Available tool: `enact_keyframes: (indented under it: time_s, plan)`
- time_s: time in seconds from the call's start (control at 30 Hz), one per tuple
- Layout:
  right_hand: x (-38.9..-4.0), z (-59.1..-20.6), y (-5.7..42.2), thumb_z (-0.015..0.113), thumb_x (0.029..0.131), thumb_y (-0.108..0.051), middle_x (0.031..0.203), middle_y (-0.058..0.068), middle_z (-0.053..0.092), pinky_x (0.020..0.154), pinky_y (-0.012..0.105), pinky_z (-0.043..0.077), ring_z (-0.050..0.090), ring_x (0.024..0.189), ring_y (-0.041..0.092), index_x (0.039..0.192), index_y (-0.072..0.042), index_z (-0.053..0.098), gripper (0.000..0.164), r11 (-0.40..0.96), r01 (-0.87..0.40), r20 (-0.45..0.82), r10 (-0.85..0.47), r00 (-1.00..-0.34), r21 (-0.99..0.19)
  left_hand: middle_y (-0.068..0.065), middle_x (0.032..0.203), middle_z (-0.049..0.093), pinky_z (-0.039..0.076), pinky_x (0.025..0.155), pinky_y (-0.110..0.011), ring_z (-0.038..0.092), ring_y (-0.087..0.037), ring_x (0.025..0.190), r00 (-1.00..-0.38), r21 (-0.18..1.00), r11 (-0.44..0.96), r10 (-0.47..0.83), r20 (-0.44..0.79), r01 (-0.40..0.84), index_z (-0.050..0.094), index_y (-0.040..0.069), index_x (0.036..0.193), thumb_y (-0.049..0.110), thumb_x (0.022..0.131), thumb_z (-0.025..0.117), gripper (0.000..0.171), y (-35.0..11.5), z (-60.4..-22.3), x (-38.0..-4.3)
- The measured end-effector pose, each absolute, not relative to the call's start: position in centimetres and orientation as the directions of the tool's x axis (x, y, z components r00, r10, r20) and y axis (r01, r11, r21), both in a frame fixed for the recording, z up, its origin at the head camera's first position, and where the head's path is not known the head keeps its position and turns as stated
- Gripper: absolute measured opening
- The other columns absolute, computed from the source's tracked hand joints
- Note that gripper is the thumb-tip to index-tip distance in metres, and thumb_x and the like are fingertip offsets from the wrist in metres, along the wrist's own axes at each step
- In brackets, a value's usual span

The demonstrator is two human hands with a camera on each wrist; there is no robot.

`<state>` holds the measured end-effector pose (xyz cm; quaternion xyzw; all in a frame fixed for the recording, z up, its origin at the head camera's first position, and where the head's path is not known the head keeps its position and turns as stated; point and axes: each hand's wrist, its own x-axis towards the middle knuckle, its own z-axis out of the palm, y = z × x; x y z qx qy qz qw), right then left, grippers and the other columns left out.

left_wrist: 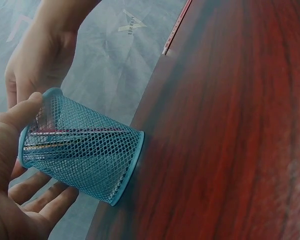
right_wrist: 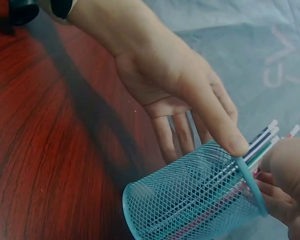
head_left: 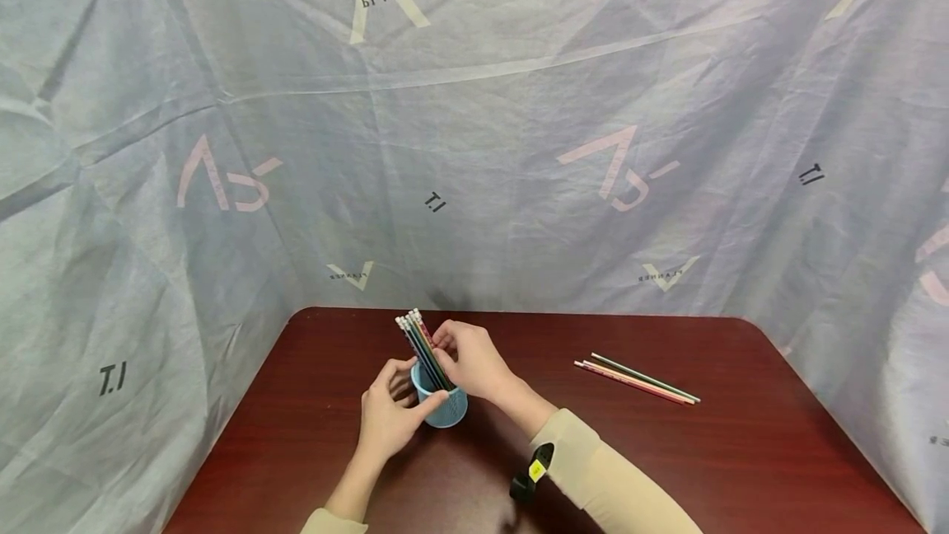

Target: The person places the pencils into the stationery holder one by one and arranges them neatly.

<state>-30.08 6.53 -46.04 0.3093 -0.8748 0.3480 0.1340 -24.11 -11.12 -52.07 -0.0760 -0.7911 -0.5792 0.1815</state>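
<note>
The left hand (head_left: 389,414) spreads thumb and fingers round a blue wire-mesh pencil cup (head_left: 448,412) on the reddish wood-grain table (head_left: 296,435), the right hand (head_left: 473,363) pinches the bundled pencils (head_left: 425,348) leaning inside, loose pencils (head_left: 638,383) lie rightward, printed grey cloth (head_left: 482,147) hangs beyond!

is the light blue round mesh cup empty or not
Not empty: thin white-tipped pencils show through the mesh cup and stick out above.
</note>
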Motion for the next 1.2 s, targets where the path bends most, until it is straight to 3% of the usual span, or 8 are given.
enact_keyframes:
  time_s: [0.27,0.77,0.97,1.2]
  plan:
    - [-29.9,-46.0,5.7,0.073,0.099,-0.005,0.092,0.006,0.075,0.071,0.023,0.062,0.074,0.082,0.017,0.102,-0.006,0.07,0.005,0.609,-0.677,0.497,-0.472,-0.728,-0.413,-0.016,0.122,0.079,0.067,0.088,-0.048,0.077,-0.037,0.112,-0.927,0.898,0.291,-0.082,0.367,0.33,0.068,0.009,0.125,0.023,0.077,0.098,0.058,-11.1,-51.9,-23.9]
    - [-29.8,-45.3,5.5,0.073,0.099,-0.008,0.093,0.005,0.075,0.07,0.022,0.061,0.074,0.083,0.016,0.102,-0.006,0.068,0.006,0.647,-0.643,0.473,-0.453,-0.756,-0.409,-0.014,0.124,0.079,0.067,0.088,-0.048,0.078,-0.035,0.112,-0.928,0.897,0.301,-0.08,0.363,0.325,0.068,0.011,0.125,0.022,0.075,0.099,0.06,-11.1,-52.0,-24.2]
    - [-29.4,-43.3,7.4,0.072,0.1,-0.009,0.091,0.004,0.074,0.07,0.025,0.061,0.072,0.08,0.015,0.106,-0.006,0.069,0.007,0.612,-0.636,0.502,-0.407,-0.763,-0.47,-0.012,0.122,0.08,0.067,0.088,-0.048,0.078,-0.031,0.112,-0.926,0.893,0.313,-0.088,0.367,0.324,0.068,0.009,0.124,0.022,0.074,0.1,0.061,-11.0,-51.9,-24.3]
    - [-29.4,-42.1,12.1,0.074,0.094,-0.007,0.085,0.0,0.072,0.068,0.025,0.06,0.07,0.075,0.013,0.101,-0.008,0.071,0.008,0.639,-0.629,0.553,-0.357,-0.753,-0.443,-0.012,0.121,0.08,0.067,0.088,-0.047,0.078,-0.031,0.111,-0.93,0.902,0.301,-0.101,0.353,0.31,0.068,0.008,0.122,0.022,0.072,0.101,0.062,-11.0,-52.1,-24.2]
